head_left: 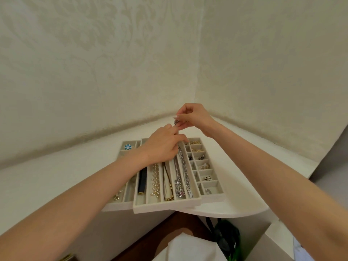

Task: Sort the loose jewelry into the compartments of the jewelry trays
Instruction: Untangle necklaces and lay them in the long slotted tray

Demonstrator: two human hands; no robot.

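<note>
Three beige jewelry trays lie side by side on a white corner shelf. The middle tray has long slots holding a pearl string, a gold necklace and silver chains. My right hand pinches a small silver piece above the trays' far end. My left hand hovers over the middle tray, its fingertips meeting the same piece. The right tray has many small square cells with earrings and a ring. The left tray is partly hidden by my left forearm.
A blue flower ornament sits in the left tray's far cell. A dark blue strap lies in the middle tray's left slot. Patterned walls meet in a corner behind the shelf. Below the shelf edge are a dark bag and white cloth.
</note>
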